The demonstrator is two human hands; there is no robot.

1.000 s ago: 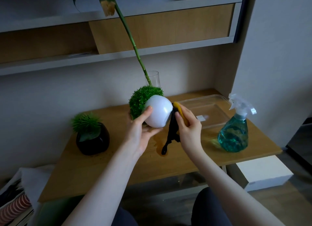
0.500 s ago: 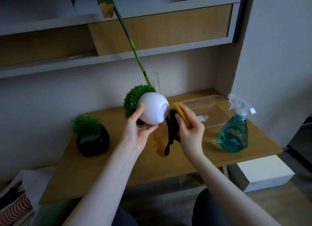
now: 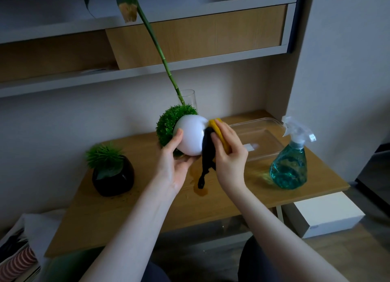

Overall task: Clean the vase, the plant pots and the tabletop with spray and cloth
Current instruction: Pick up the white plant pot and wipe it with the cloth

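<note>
White plant pot (image 3: 191, 137) w/ green ball plant, tipped on its side above the table (image 3: 130, 214), base toward the camera, foliage pointing back-left. Left hand (image 3: 174, 165) cups it from below, thumb on the near wall. Right hand (image 3: 229, 155), fingers curled round a yellow-black cloth (image 3: 211, 151), presses it on the pot's right flank; the wipe likely runs round that side. Black pot (image 3: 113, 176) at left, glass vase (image 3: 188, 97) behind, spray bottle (image 3: 290, 165) at right, wet patch (image 3: 201, 189) beneath.

White pot (image 3: 191, 137), yellow-and-black cloth (image 3: 213, 142), teal spray bottle (image 3: 290, 167).
</note>
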